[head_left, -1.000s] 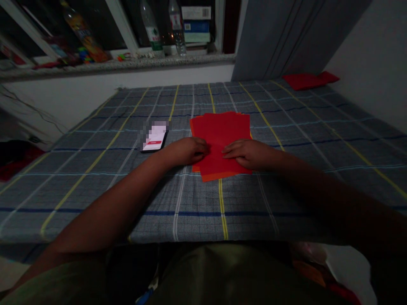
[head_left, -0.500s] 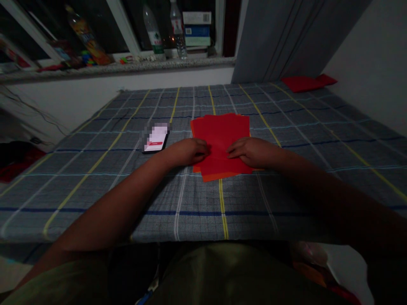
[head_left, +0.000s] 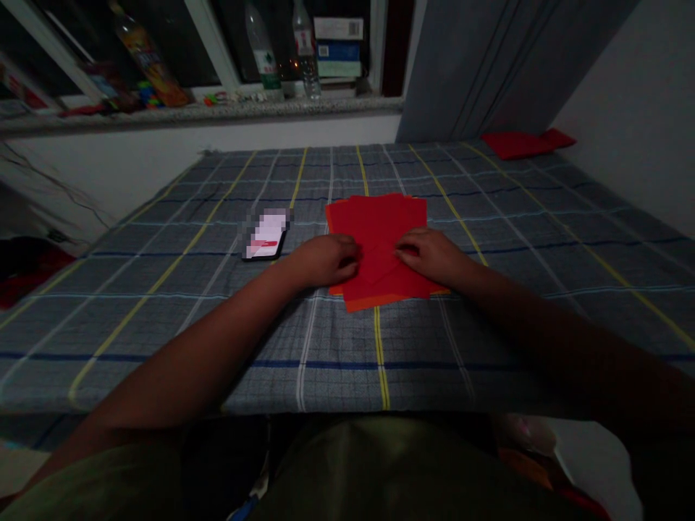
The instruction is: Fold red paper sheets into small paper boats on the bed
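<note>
A stack of red and orange paper sheets (head_left: pixel 380 213) lies on the checked cloth, its edges not lined up. On top of it, between my hands, is a smaller red folded paper (head_left: pixel 377 260) with a point toward me. My left hand (head_left: pixel 331 260) has its fingers curled and closed at the folded paper's left edge. At the right edge, my right hand (head_left: pixel 431 253) pinches the same paper between thumb and forefinger. The exact grip of the fingertips is hard to see in the dim light.
A phone (head_left: pixel 267 235) with a lit, blurred screen lies left of the stack. Red packets (head_left: pixel 518 145) rest at the far right corner of the checked cloth (head_left: pixel 342 362). Bottles (head_left: pixel 266 65) and stacked boxes (head_left: pixel 337 51) stand on the windowsill behind.
My right hand has shifted slightly away from me and gone from lying with extended fingers to a pinch. The folded paper's point now shows nearer me. My left hand has barely moved.
</note>
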### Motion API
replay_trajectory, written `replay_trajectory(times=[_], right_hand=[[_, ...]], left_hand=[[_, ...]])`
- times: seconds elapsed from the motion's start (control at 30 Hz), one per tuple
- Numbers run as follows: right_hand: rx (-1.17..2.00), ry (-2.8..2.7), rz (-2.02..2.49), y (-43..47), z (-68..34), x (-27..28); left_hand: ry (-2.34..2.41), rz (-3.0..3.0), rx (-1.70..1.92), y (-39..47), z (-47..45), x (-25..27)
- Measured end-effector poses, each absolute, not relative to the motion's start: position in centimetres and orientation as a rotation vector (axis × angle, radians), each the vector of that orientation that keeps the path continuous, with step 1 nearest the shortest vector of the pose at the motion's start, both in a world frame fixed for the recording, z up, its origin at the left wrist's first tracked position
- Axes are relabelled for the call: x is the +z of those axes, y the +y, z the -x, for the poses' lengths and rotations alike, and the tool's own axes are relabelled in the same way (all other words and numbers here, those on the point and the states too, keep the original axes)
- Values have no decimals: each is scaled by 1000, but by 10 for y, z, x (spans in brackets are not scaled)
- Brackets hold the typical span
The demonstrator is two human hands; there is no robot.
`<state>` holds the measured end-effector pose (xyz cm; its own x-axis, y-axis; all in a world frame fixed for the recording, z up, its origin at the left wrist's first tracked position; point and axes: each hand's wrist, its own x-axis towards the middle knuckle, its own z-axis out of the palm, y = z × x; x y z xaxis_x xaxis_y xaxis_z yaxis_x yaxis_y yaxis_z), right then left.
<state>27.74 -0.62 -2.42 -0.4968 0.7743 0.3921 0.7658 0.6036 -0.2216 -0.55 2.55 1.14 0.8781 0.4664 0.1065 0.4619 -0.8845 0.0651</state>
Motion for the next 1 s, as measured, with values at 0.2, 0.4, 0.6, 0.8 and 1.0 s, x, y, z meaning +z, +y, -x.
replay_trajectory(times=[0.2,0.4,0.6,0.8,1.0], right_hand=[[-65,-2382,1394,-11,-265,-31],[-2,-2503,1318,1,-293,-24],[-48,-2396,1327,-2,-295,-17],[49,-2749,1208,-28,-258,-21],[34,-2819,1413,-30,-266,-10]], left_hand=[[1015,-3006,217,14,-11,4],[979,-3005,253,16,-9,0],[974,-3015,195,14,-10,2],[1041,-3038,77,10,-10,6],[1044,-3045,34,10,-10,5]])
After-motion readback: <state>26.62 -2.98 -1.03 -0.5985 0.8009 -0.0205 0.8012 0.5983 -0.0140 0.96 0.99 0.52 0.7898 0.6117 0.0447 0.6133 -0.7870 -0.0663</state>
